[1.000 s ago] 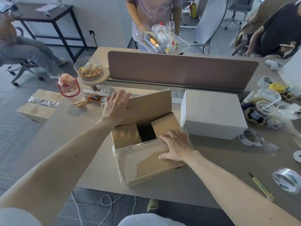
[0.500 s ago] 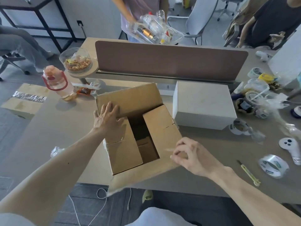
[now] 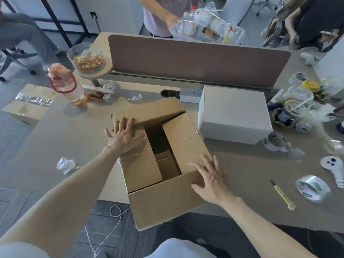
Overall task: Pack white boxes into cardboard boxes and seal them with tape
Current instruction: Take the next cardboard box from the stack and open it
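A brown cardboard box (image 3: pixel 167 200) lies at the table's near edge, its flaps partly folded in and a dark gap open in the middle. My left hand (image 3: pixel 123 135) presses flat on the left flap, fingers straight. My right hand (image 3: pixel 212 179) rests with spread fingers on the box's near right corner, over the right flap and the near flap. A white box (image 3: pixel 234 112) stands just right of the cardboard box, apart from both hands. A roll of clear tape (image 3: pixel 312 188) lies at the right near the table's front.
A yellow utility knife (image 3: pixel 283 195) lies left of the tape roll. More tape rolls (image 3: pixel 274 141) and plastic clutter fill the right side. A pink bottle (image 3: pixel 64 82) and snack bowl (image 3: pixel 86 57) stand back left. A brown divider (image 3: pixel 197 58) crosses the table; a person stands behind it.
The near flap has swung up toward the box. My right hand opened from a pinch on that flap and now lies flat on the corner. My left hand stayed pressing the left flap.
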Demonstrator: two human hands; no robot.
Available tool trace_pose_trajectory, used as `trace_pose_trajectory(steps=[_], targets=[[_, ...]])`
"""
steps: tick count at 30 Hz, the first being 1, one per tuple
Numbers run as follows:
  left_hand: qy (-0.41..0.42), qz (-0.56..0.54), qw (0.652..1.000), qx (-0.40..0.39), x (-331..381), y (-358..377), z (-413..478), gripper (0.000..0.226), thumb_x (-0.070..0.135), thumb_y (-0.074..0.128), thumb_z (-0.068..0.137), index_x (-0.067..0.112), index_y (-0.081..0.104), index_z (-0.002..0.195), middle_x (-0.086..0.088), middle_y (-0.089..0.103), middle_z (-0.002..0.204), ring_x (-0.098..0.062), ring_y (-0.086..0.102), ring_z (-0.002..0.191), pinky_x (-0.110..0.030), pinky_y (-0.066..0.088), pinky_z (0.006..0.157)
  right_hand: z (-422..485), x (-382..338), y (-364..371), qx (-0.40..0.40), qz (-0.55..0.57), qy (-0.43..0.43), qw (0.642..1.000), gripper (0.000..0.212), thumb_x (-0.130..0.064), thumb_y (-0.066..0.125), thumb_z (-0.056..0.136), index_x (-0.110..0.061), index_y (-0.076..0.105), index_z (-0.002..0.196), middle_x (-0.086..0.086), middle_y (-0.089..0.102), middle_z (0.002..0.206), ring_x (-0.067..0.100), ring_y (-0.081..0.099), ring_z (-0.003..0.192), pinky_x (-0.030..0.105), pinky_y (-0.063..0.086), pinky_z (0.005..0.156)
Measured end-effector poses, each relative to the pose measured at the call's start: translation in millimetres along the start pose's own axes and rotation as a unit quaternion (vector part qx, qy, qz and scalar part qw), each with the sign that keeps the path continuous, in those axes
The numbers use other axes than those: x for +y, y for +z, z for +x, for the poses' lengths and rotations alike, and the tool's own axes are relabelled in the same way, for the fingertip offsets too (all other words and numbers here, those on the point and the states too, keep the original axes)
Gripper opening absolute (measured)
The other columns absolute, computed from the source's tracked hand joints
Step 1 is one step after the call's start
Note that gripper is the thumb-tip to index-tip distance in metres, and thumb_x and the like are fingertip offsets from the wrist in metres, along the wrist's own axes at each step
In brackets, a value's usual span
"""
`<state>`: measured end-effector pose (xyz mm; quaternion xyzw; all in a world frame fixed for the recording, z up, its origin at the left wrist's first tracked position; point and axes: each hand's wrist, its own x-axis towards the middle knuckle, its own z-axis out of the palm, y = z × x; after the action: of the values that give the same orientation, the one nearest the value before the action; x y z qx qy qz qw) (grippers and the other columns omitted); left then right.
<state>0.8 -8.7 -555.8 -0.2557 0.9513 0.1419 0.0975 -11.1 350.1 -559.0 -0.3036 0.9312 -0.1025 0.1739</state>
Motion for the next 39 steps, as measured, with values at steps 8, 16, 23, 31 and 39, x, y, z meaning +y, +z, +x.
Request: trace_pose_trajectory(steps=[8,16,23,31,39], targets=[[0.210,0.053,0.976,-0.036,43,10,-50,0.035,0.043,0.036,0.102,0.034,0.067,0.116,0.004,0.014,0.165,-0.020,-0.015,0.152,-0.064,-0.011,0.115,56,-53,-29,-0.049,-0.092,-0.098,0.990,0.047,-0.058,0.043,0.091,-0.039,0.057,0.131,0.004,-0.010,0.164,0.033,-0.018,0.148,0.064,-0.013,0.111],[0.159,0.090,0.979,-0.089,55,3,-68,0.040,0.053,0.036,0.101,0.030,0.068,0.107,0.006,0.016,0.165,-0.018,-0.012,0.153,-0.062,-0.017,0.112,69,-64,-29,-0.088,-0.179,-0.105,0.974,0.042,-0.044,0.045,0.092,-0.037,0.059,0.130,0.006,-0.020,0.162,0.036,-0.029,0.143,0.066,-0.022,0.105],[0.117,0.059,0.991,-0.003,60,-42,-75,0.014,0.044,0.060,0.087,0.032,0.064,0.079,0.008,0.038,0.154,-0.015,0.008,0.152,-0.063,-0.004,0.116,56,-60,-79,0.034,-0.147,-0.135,0.979,0.039,-0.021,0.058,0.086,-0.036,0.064,0.121,0.000,-0.002,0.165,0.030,-0.010,0.150,0.061,-0.016,0.110],[0.032,0.207,0.976,-0.052,57,-95,-89,0.036,0.018,0.063,0.081,0.031,0.058,0.114,-0.002,0.045,0.131,-0.029,0.021,0.141,-0.067,0.004,0.113,53,-17,-139,0.101,-0.221,-0.043,0.969,0.037,-0.004,0.046,0.088,-0.019,0.061,0.119,0.004,0.008,0.164,0.031,-0.004,0.151,0.061,-0.011,0.114],[-0.134,0.156,0.972,-0.117,4,-69,-105,0.083,0.061,0.063,0.077,0.033,0.030,0.148,-0.015,0.036,0.152,-0.049,0.027,0.141,-0.066,0.016,0.112,71,41,-115,-0.017,-0.122,0.040,0.992,0.074,-0.051,0.056,0.088,-0.023,0.025,0.149,0.005,0.002,0.160,0.037,0.009,0.142,0.052,0.033,0.108]])
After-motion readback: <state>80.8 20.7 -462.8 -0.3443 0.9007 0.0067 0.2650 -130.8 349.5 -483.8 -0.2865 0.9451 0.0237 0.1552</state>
